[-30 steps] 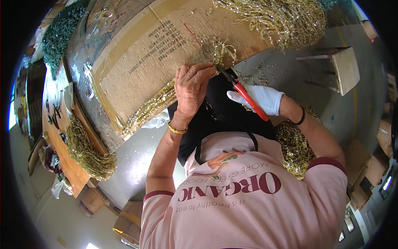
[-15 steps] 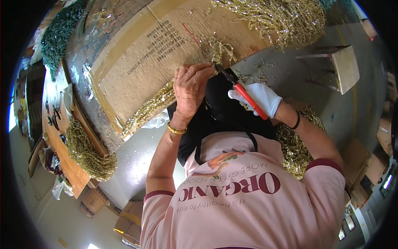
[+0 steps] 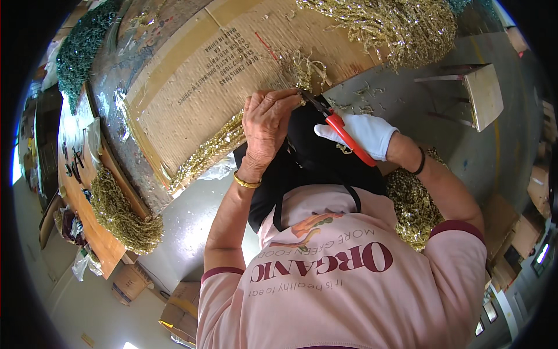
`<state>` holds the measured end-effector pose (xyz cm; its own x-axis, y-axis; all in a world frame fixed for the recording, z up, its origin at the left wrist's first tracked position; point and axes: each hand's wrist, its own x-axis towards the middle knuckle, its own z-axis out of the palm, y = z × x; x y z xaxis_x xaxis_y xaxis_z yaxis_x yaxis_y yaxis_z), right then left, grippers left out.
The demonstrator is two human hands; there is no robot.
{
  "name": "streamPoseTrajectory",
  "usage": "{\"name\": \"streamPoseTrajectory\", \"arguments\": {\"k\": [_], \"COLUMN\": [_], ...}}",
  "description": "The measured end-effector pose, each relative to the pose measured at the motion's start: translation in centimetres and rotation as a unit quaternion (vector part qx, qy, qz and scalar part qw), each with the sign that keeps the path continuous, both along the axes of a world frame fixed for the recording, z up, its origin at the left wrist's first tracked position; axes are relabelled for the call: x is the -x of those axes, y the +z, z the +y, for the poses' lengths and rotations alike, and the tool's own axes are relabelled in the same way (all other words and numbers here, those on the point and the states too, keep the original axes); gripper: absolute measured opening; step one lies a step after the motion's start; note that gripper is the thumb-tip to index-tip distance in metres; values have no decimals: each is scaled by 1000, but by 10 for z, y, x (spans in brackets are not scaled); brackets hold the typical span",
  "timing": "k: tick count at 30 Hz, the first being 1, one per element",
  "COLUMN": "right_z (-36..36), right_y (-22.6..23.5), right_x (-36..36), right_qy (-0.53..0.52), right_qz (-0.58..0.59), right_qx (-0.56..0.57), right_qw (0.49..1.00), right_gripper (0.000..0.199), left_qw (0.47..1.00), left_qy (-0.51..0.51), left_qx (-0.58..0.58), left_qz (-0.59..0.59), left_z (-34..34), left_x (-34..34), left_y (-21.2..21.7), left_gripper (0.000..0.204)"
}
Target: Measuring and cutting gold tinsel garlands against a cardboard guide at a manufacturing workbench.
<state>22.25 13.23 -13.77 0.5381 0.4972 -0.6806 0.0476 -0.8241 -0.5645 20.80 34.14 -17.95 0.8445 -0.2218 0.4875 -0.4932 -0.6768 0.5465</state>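
My left hand (image 3: 266, 125) is bare and closed round a bundle of glittery gold strands (image 3: 212, 146) along the cardboard's near edge. In my right hand (image 3: 371, 136), which wears a white glove, is a pair of red-handled pliers (image 3: 352, 141). Their dark jaws reach up to the fingertips of my left hand, at the end of the bundle. What lies between the jaws is too small to make out. Loose gold trimmings (image 3: 309, 71) rest on the cardboard just beyond.
A flattened cardboard sheet (image 3: 168, 122) covers the worktable. A large gold bundle (image 3: 407, 32) lies at its far right, a green one (image 3: 84, 49) far left. More gold strands hang from a side bench (image 3: 87, 203) and sit by my right side (image 3: 410, 203). A stool (image 3: 483, 96) stands right.
My right hand has shifted slightly, and the pliers' handles look a little farther apart. My left hand stays in place on the gold strands.
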Motion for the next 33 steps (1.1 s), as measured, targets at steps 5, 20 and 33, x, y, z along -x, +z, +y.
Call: {"name": "streamPoseTrajectory", "arguments": {"k": [5,20,33], "right_z": [2,1,-1], "right_y": [-15,-18,-6], "right_x": [10,24,-4], "right_qy": [-50,-318,-198], "right_qz": [-86,341,235], "right_qx": [6,-140,-104], "right_qw": [995,874,946], "right_gripper": [59,60,53], "left_qw": [1000,1000,1000], "left_qy": [1,3,-2], "left_qx": [3,11,-1], "left_qz": [5,-11,-30], "left_z": [-2,-3,7], "left_x": [-2,5,3], "left_y": [1,-9,-20], "left_gripper": [18,22,21]}}
